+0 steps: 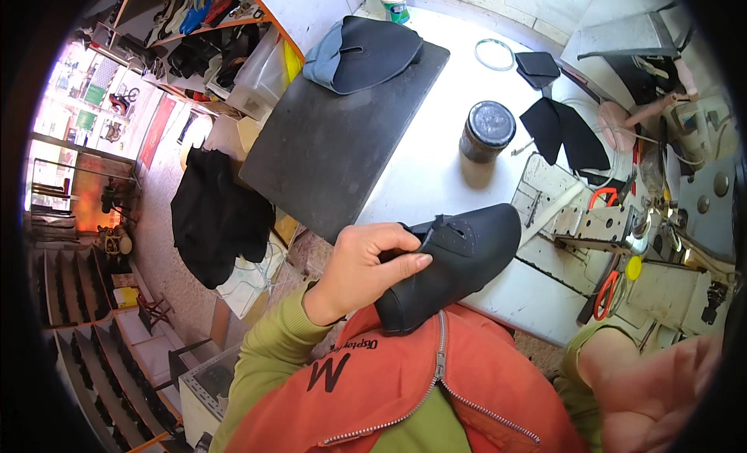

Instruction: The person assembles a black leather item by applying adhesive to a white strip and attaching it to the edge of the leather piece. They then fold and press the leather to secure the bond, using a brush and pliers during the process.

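Note:
My left hand [369,268] is closed on the edge of a black shoe upper [482,247], pinching it between thumb and fingers near its lace holes. The rounded toe end points right, over the edge of the white table. Its other end rests against my red vest. At the lower right, my right hand [657,387] is raised close to the view's dark rim, apart from the shoe upper. Its fingers look stretched out, with nothing visible in them, though the tips are partly lost at the rim.
A dark board [342,134] lies on the white table [424,153], bearing a black leather piece [362,56]. Nearby stand a dark lidded jar [488,131] and several black cut pieces [564,134]. A sewing machine [603,227] and orange-handled scissors [605,293] are at the right.

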The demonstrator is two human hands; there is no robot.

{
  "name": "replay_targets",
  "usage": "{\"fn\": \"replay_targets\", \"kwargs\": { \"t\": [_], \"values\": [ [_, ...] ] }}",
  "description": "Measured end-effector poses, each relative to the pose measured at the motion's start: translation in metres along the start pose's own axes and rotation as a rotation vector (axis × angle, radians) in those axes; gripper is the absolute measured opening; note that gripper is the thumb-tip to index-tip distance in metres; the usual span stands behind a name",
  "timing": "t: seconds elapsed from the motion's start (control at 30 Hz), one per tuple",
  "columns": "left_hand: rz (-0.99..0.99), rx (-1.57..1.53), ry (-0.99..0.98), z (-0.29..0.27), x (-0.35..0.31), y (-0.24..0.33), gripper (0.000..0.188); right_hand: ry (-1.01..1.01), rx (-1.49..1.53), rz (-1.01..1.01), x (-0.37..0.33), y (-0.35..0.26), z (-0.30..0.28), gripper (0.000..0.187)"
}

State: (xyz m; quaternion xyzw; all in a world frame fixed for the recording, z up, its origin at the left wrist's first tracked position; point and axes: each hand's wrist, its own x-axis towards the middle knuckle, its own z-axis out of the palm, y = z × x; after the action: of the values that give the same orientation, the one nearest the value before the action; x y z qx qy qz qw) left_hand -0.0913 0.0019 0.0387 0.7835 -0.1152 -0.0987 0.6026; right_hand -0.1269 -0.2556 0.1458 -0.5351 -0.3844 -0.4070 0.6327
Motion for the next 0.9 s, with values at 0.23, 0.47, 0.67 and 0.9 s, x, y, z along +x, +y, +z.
{"fn": "replay_targets", "kwargs": {
  "t": [0.23, 0.47, 0.67, 0.9],
  "values": [
    [0.289, 0.169, -0.169, -0.008, 0.009, 0.007, 0.016, -0.741, -0.074, 0.623, -0.052, 0.094, 0.028, 0.055],
    [0.250, 0.322, -0.176, -0.004, 0.010, 0.013, 0.012, -0.953, -0.180, 0.713, -0.064, 0.108, 0.027, 0.021],
    [-0.107, -0.146, 0.153, -0.008, -0.004, -0.006, 0.010, -0.591, -0.539, 0.403, -0.069, 0.104, 0.044, 0.030],
    [-0.194, -0.632, 0.330, 0.007, -0.010, -0.031, 0.017, -0.671, -0.207, 0.782, -0.146, 0.080, 0.013, 0.035]
  ]
}}
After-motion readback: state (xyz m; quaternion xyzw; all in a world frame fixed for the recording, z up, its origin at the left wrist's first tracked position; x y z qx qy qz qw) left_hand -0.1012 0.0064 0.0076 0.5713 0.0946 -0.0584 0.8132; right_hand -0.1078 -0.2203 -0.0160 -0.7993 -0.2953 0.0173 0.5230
